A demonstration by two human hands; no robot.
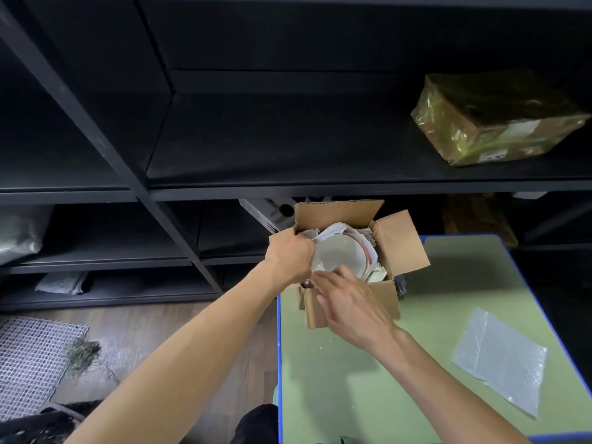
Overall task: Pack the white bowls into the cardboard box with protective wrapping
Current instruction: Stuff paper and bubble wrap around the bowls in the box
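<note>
Around you, black shelving [256, 139] fills the back of the view. On its upper right shelf sits a parcel [493, 120] wrapped in shiny yellowish film. It carries 2 pale labels, and their print is too small to read. On the floor to your left lies a white mesh mat [28, 360] with a clump of dry fibres at its edge.

In front of you is a green table [352, 379] with a blue rim. A sheet of bubble wrap [503, 357] lies flat on its right side, well apart from the box.

The cardboard box [382, 299] stands at the table's far left corner with all its flaps open. Inside it, a white bowl [341, 253] lies mouth up, nested in crumpled white wrapping paper [333, 230] that lines the walls around it.

Your left hand [290, 257] is at the box's left edge, fingers curled down beside the bowl's left rim. The tips are hidden, so I cannot tell whether they pinch the paper, the bowl or nothing. Your right hand [349, 302] reaches over the near wall and covers part of it. Its fingers are spread and straight, the tips seemingly touching the bowl's near rim, gripping nothing
</note>
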